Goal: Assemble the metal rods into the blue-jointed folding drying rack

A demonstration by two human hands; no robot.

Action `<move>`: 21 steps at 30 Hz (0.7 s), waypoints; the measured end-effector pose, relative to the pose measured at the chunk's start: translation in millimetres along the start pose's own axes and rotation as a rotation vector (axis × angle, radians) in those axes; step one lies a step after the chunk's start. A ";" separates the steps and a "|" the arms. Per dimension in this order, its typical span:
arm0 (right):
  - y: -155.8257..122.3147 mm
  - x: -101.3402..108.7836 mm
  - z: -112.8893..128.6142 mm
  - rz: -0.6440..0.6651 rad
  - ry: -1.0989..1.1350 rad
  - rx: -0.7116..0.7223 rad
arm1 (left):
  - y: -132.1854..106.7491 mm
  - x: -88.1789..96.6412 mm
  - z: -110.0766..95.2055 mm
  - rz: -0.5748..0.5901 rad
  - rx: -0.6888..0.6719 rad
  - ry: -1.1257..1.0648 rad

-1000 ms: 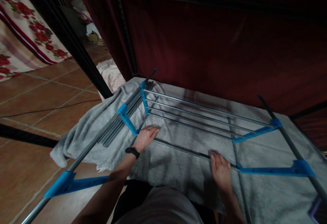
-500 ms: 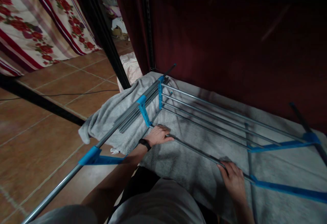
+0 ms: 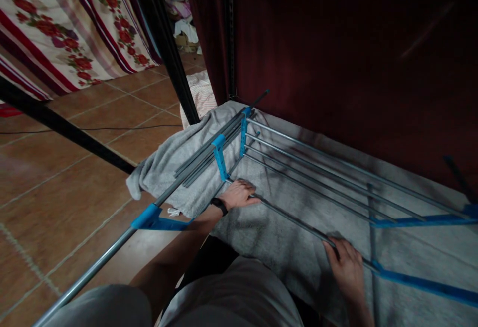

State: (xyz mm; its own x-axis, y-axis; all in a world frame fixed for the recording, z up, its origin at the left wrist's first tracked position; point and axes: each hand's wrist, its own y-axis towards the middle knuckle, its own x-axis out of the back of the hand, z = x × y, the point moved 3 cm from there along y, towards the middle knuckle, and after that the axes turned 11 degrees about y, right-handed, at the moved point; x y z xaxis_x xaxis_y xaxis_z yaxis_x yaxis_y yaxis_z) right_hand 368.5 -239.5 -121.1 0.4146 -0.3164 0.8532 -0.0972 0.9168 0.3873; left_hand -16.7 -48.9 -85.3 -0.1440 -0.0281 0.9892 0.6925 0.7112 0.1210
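As my view has swung leftward over the last 1 second, the blue bracket at the right end of the front bar, whole before, now runs out of sight. The left hand and right hand are both still clamped on that bar, which crosses over the grey blanket; their undersides stay hidden from me. Beyond the bar run 4 rods; past its right end, a dark post is hard to make out.
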 end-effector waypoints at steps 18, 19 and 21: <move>-40.5 -42.1 49.1 -0.099 0.141 -0.084 | -3.2 -6.5 -5.3 -0.005 0.007 0.128; -40.0 -43.1 48.2 -0.095 0.133 -0.096 | -3.4 -6.2 -5.4 -0.009 0.010 0.124; -38.6 -44.3 46.1 -0.099 0.137 -0.112 | -4.0 -4.4 -5.7 -0.016 0.020 0.107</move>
State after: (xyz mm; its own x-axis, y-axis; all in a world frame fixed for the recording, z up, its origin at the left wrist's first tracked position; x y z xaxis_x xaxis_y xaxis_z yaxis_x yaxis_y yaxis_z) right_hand 312.2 -272.0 -157.7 0.5370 -0.3772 0.7545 0.0485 0.9068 0.4188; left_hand -14.8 -55.7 -89.7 -0.0779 -0.1138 0.9904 0.6764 0.7238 0.1364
